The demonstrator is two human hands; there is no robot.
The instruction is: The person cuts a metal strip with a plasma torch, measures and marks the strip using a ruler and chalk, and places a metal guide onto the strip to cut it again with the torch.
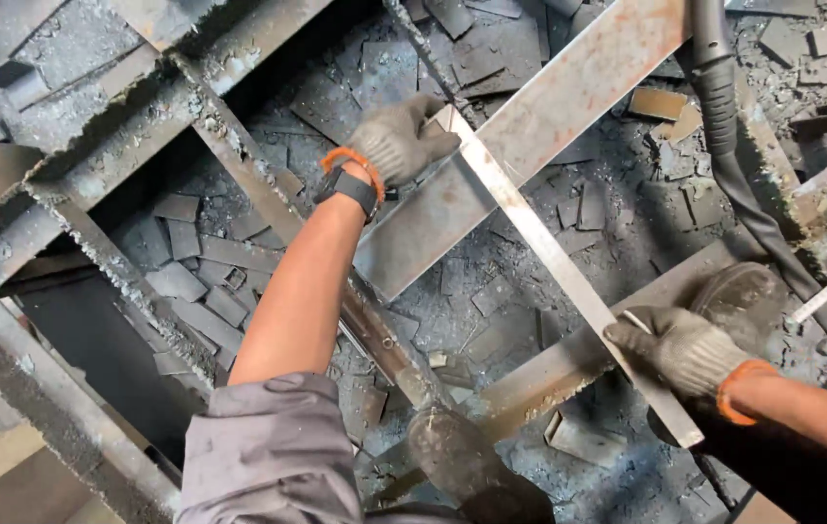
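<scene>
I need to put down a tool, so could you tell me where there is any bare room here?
Bare room is scarce. The wide rusty plate beyond the left hand has open surface. The floor between the beams is crowded with metal offcuts. The right hand grips the long flat bar.

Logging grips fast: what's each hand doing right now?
Left hand: gloved, closed on the far end of the metal strip.
Right hand: gloved, closed on the strip's near end.

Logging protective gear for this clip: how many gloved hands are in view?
2. The left hand, in a grey glove, grips the upper end of the long metal strip; the right hand, gloved alike, holds its lower part. No other hands show.
</scene>
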